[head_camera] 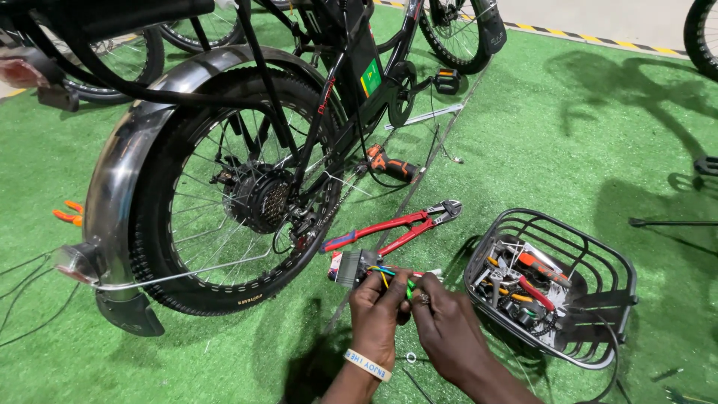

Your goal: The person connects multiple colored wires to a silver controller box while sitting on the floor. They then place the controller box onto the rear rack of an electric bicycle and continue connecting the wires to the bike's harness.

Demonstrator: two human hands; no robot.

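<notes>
Both my hands meet low in the middle of the head view, over green turf. My left hand (pixel 376 310), with a pale wristband, pinches a bundle of coloured wires (pixel 389 275) that runs from a small grey finned box (pixel 350 267). My right hand (pixel 441 322) grips the same wires from the right, near a green connector. The box hangs just beside the rear wheel (pixel 224 194) of a black electric bicycle, close to its hub motor (pixel 258 196).
Red-handled bolt cutters (pixel 396 227) lie on the turf just above my hands. A black wire basket (pixel 557 284) full of tools stands at the right. An orange and black power drill (pixel 393 166) lies under the frame. Orange pliers (pixel 69 213) lie at the far left. More bicycles stand behind.
</notes>
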